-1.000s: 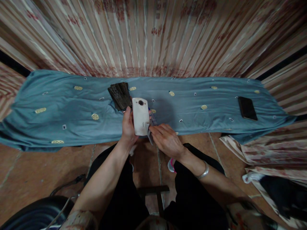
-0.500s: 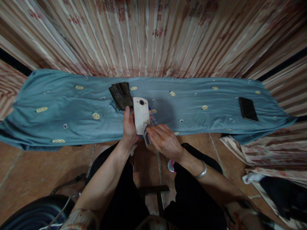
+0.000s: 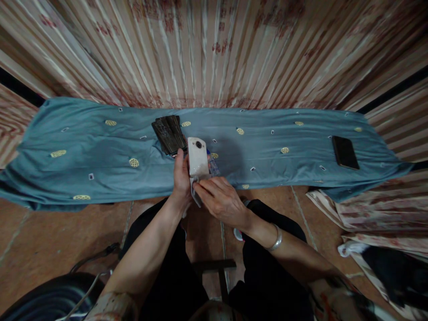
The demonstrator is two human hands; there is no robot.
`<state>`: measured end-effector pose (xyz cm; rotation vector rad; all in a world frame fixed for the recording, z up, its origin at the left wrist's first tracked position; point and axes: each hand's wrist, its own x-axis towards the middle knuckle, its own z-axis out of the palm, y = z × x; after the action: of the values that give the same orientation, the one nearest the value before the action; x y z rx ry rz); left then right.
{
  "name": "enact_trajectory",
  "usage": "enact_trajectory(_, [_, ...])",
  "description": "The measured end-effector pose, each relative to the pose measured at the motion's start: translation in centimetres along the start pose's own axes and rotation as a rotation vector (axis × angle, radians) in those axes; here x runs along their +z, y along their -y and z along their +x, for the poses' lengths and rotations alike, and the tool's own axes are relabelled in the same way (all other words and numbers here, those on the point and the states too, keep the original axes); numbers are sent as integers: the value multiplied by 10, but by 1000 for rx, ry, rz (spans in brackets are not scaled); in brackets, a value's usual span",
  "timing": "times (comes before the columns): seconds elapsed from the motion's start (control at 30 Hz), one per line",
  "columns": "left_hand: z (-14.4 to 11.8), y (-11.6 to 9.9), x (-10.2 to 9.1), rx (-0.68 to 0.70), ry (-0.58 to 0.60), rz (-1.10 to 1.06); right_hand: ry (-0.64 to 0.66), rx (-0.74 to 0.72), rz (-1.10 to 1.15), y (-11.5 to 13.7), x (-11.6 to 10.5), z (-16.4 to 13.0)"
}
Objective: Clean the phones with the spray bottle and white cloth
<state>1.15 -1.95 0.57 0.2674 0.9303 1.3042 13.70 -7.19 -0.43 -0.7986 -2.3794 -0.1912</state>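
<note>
Across the teal cloth (image 3: 83, 151) that covers the worktop, small yellow patches dot the fabric on the far left, and nearer the middle a stack of dark phones (image 3: 169, 133) lies flat, fanned a little at its far end. Just beside that stack, toward the near edge, the left hand (image 3: 181, 178) is clamped along the left side of a white phone (image 3: 198, 158), which shows its back with the round camera lens at the far end and stands above the cloth's near edge. Against the phone's lower end the right hand (image 3: 219, 200) is closed on a small grey cloth (image 3: 195, 196), its fingertips pressing the cloth onto the white back; a metal bangle (image 3: 276, 240) circles that wrist. Well apart on the right end of the worktop, a single black phone (image 3: 345, 151) lies flat on the teal cloth. Behind everything hangs a striped curtain (image 3: 214, 49).
</note>
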Motion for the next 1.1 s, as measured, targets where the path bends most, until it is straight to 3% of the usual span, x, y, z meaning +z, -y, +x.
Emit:
enact_trajectory(0.4, [4, 16, -7, 31, 72, -5, 51, 53, 4, -10, 3, -1])
enact_trajectory(0.67, [10, 33, -16, -40, 142, 35, 97, 136, -16, -19, 4, -2])
enact_trajectory(1.1, [7, 43, -14, 163, 184, 100, 35, 174, -153, -29, 1, -2])
